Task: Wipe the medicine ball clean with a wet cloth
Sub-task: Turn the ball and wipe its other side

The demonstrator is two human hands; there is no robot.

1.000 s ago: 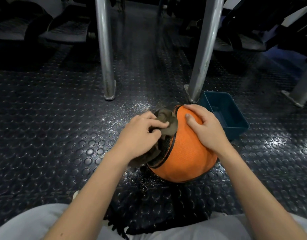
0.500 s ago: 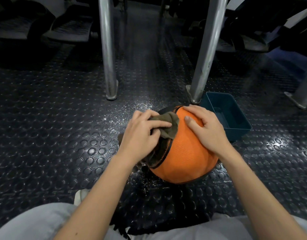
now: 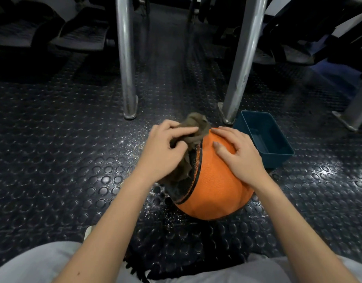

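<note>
The single view looks out from the person's head, facing forward and steeply down over their own lap (image 3: 33,264) onto the floor (image 3: 53,150). Both forearms rise from the bottom edge to the hands, which sit close to the lens near mid-frame: the left hand (image 3: 161,152) gripping the cloth (image 3: 196,123), the right hand (image 3: 237,154) flat on the ball (image 3: 217,193). The wide angle splays the poles (image 3: 126,58) outward and takes in the seats (image 3: 82,35) along the top edge.
</note>
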